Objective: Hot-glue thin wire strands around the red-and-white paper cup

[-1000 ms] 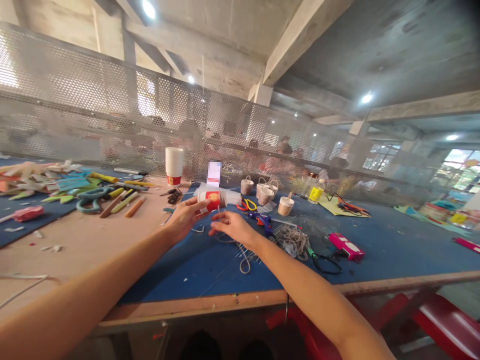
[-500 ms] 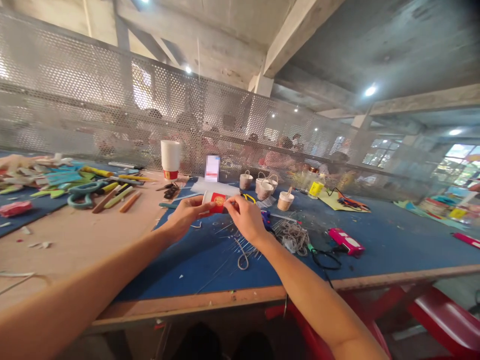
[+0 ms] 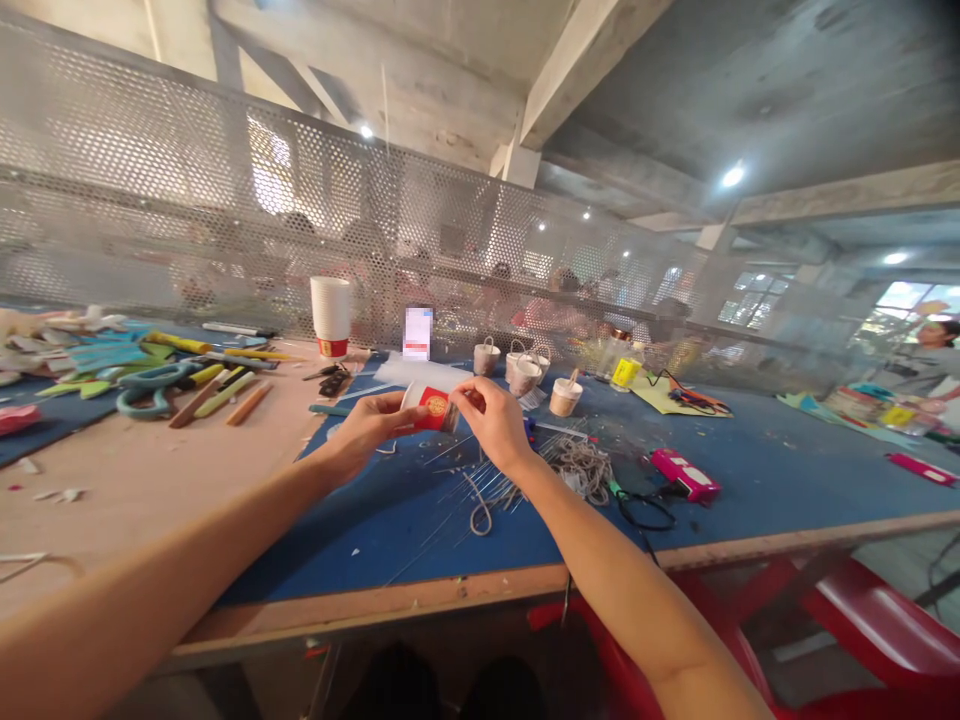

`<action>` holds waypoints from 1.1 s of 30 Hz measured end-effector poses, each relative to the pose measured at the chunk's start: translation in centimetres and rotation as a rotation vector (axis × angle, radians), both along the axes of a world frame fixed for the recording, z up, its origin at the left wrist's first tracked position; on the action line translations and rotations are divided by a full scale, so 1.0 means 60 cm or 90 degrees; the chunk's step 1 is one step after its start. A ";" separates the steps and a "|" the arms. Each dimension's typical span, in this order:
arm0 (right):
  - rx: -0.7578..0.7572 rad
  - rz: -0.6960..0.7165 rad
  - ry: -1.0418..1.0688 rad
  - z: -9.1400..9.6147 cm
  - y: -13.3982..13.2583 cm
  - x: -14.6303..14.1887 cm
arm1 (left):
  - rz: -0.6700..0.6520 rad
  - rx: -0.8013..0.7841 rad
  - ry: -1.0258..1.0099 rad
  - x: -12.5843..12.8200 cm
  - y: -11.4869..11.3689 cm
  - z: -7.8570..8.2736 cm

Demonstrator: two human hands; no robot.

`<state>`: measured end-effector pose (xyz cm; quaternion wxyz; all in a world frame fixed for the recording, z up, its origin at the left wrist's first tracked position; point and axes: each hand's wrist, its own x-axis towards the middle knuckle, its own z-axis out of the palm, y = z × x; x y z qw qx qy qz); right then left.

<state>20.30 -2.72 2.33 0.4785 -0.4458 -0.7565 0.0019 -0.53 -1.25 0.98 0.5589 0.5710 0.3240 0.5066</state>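
"Along the back, what stands largest?"

"One perforated screen (image 3: pixel 450 225), spanning most of the view. Before it, one tabletop (image 3: pixel 780 465), part blue, part pale board."

"Next size down?"

"One stack of white cups (image 3: pixel 331 305), upright, left of centre. One heap of cord (image 3: pixel 586 468), greyish, tangled, right of the hands."

"State of the hands?"

"Left hand (image 3: pixel 369 427): thumb and fingers closed about the white part of a paper cup. Right hand (image 3: pixel 491 415): fingertips drawn narrow at the cup's other end (what they pinch, if anything, I cannot tell)."

"The cup's own entry, hazards first?"

"Paper cup (image 3: pixel 431 408), one, white and red, raised over the blue area between both hands. Possible faults: a dent, should the left hand squeeze the thin wall too hard; a twist or slip, should the right hand press more than the left can steady."

"Its lie?"

"On its side. Long axis crosswise, dipping slightly rightward; white end left, grey-brown end toward the right hand. Mouth not clearly made out."

"Smallest lot?"

"One loop of cord (image 3: pixel 481 518), lying on the blue, nearer the front edge."
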 end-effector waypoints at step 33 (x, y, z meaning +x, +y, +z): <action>0.010 0.112 0.058 0.014 -0.021 0.000 | 0.004 0.016 -0.009 -0.005 0.002 0.004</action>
